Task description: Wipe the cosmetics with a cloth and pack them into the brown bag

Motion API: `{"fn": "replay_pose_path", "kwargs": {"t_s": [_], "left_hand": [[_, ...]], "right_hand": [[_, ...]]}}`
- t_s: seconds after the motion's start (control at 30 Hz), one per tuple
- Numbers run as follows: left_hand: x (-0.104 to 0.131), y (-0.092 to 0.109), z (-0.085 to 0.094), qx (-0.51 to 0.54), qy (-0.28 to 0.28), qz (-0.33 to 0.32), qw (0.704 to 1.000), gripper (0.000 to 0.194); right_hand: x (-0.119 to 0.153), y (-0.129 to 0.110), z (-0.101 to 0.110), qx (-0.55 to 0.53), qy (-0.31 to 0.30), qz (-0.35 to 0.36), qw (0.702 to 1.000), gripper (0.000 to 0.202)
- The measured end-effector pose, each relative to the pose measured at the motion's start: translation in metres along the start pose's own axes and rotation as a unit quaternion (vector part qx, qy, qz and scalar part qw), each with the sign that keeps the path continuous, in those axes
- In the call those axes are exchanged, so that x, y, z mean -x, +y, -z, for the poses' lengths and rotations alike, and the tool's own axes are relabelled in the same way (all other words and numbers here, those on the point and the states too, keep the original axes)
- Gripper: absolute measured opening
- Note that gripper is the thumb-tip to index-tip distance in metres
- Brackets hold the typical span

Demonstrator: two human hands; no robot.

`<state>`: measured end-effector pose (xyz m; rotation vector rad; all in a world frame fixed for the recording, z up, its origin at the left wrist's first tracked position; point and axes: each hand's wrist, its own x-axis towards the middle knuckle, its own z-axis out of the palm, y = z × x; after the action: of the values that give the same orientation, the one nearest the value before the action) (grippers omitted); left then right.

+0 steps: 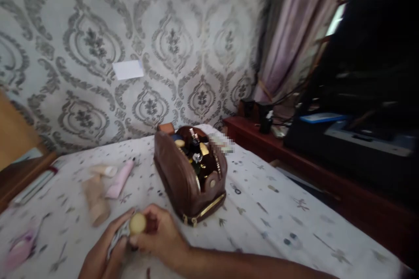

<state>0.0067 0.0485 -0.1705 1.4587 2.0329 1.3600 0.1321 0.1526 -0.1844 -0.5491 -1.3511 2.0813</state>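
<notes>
Low in the head view, my left hand [103, 246] is wrapped round a silvery-white item [118, 239], mostly hidden by the fingers. At its upper end shows a round, pale gold cap [138, 223]. My right hand [166, 235] pinches this cap from the right side, fingers curled. Just beyond the hands, a brown leather toiletry bag [173, 178] stands unzipped. Dark and gold-capped bottles [197, 157] crowd its inside. Left of it lie a pink tube [121, 178], a beige tube [96, 200] and a smaller cream tube [104, 170].
A white patterned cloth [262, 222] covers the surface. At the lower left lies a pink item [21, 246], blurred. A dark red wooden cabinet [255, 139] with a large black screen [360, 74] borders the right; patterned wallpaper [170, 43] stands behind.
</notes>
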Motion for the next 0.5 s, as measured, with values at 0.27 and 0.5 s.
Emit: {"fn": "replay_pose_path", "kwargs": {"t_s": [0.27,0.5], "left_hand": [[-0.003,0.026,0.021,0.030,-0.118,0.000,0.993,0.047],[-0.002,0.032,0.021,0.122,-0.024,-0.005,0.992,0.040]], "right_hand": [[0.000,-0.011,0.001,-0.018,-0.037,0.000,0.999,0.049],[0.003,-0.013,-0.002,0.042,-0.011,0.021,0.999,0.041]]}}
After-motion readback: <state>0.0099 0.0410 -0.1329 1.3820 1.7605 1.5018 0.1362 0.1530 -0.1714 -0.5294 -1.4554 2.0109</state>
